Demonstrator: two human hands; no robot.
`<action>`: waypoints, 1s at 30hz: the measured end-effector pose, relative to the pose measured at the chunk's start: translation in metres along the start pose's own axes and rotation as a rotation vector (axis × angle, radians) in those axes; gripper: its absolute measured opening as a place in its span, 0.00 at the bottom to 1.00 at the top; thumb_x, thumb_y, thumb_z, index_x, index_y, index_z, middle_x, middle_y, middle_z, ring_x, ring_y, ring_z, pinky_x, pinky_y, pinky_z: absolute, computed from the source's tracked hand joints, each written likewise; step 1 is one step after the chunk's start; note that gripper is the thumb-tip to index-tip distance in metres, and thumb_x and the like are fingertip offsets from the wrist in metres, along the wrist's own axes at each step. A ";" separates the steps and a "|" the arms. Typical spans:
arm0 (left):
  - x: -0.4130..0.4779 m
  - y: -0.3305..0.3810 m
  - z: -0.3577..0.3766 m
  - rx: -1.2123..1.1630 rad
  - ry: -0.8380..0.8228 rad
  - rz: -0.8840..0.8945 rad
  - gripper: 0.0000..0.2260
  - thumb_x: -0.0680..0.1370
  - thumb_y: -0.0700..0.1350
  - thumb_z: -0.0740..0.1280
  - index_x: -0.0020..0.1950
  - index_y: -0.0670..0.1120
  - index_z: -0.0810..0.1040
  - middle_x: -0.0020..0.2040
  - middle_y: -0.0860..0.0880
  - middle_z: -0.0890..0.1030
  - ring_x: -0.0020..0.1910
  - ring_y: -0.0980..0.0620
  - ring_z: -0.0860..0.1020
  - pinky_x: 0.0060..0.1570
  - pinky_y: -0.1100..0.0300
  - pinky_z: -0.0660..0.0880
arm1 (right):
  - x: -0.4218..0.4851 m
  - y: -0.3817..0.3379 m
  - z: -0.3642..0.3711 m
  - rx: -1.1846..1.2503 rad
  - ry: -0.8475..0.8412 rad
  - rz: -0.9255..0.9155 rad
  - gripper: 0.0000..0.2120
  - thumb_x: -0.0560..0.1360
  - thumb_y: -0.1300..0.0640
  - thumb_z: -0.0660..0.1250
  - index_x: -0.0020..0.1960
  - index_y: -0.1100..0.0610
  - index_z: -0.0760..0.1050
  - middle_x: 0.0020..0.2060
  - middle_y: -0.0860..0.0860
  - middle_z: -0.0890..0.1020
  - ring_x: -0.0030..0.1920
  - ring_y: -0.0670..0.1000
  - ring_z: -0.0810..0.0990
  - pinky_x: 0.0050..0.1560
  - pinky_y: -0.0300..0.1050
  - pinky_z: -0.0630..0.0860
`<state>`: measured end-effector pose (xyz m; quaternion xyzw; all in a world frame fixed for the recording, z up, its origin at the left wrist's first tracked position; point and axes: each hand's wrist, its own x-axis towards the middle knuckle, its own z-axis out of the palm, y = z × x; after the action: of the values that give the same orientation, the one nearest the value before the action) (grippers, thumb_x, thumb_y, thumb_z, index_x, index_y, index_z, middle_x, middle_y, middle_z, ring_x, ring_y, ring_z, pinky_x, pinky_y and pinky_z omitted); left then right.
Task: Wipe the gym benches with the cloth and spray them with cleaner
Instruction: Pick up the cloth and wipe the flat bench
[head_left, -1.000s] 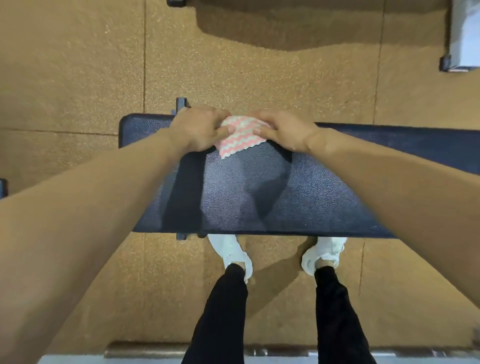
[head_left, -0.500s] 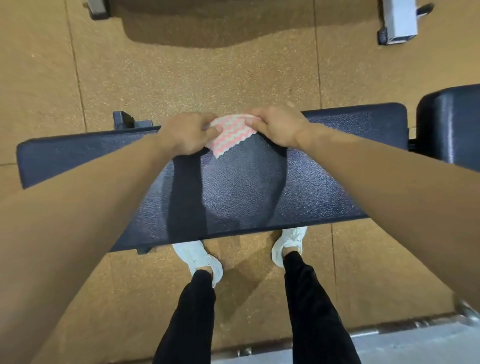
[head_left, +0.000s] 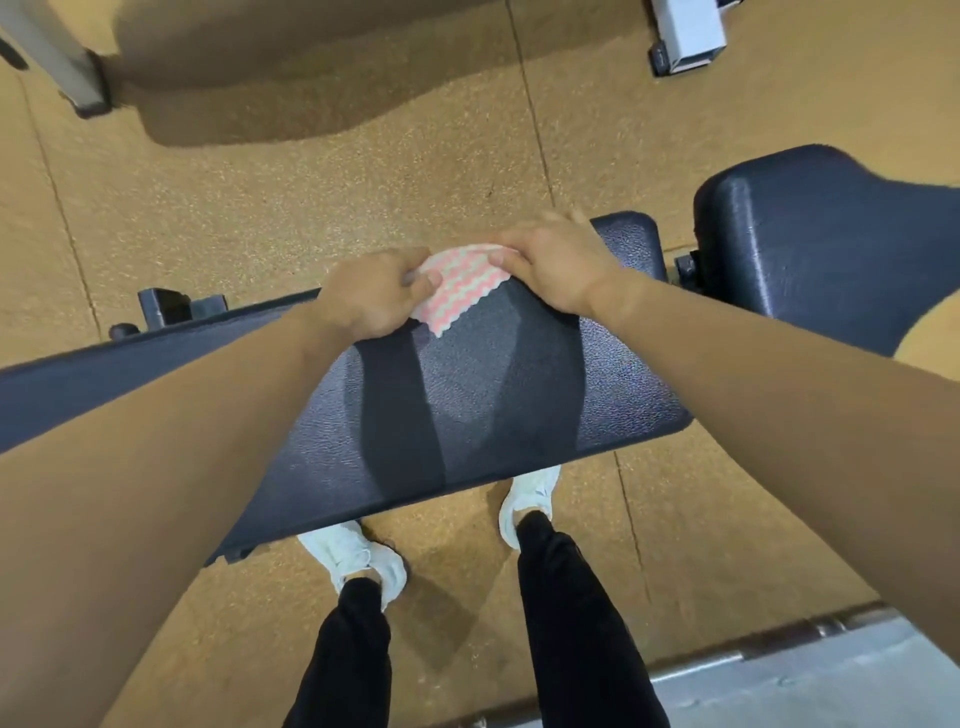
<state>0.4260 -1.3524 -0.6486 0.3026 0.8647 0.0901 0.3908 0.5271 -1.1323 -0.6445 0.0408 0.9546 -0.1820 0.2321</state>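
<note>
We pinch the cloth by opposite edges, left hand and right hand curled round it, on the bench (soft, light; probably bunches unless taut).

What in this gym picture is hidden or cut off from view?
Head view:
- Cloth: both ends covered by the left hand and right hand gripping it.
- Bench: left end runs off the left edge, partly under the left forearm.
- Second pad: cut by the right edge.
- Spray cleaner: not in view.
</note>
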 end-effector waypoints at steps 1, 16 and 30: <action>0.004 0.011 0.002 -0.017 0.001 0.020 0.25 0.84 0.60 0.56 0.76 0.49 0.69 0.68 0.44 0.79 0.66 0.40 0.77 0.64 0.46 0.73 | -0.005 0.011 0.002 0.012 0.038 0.008 0.20 0.85 0.42 0.53 0.73 0.45 0.71 0.68 0.47 0.78 0.71 0.55 0.69 0.70 0.53 0.57; 0.065 0.132 0.013 -0.023 -0.047 0.106 0.28 0.82 0.63 0.58 0.78 0.50 0.67 0.72 0.43 0.76 0.71 0.40 0.74 0.68 0.46 0.71 | -0.063 0.099 0.023 0.476 0.405 0.241 0.20 0.82 0.54 0.64 0.73 0.52 0.73 0.73 0.49 0.74 0.75 0.53 0.68 0.77 0.52 0.62; 0.110 0.213 0.020 0.378 -0.180 0.412 0.23 0.83 0.59 0.60 0.78 0.57 0.66 0.76 0.44 0.68 0.73 0.40 0.68 0.71 0.44 0.67 | -0.143 0.115 0.065 1.048 0.411 0.582 0.14 0.79 0.43 0.66 0.56 0.49 0.85 0.52 0.53 0.87 0.46 0.39 0.75 0.54 0.53 0.79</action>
<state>0.4803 -1.1182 -0.6473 0.5460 0.7484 -0.0221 0.3760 0.7004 -1.0480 -0.6708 0.4412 0.7136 -0.5431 0.0331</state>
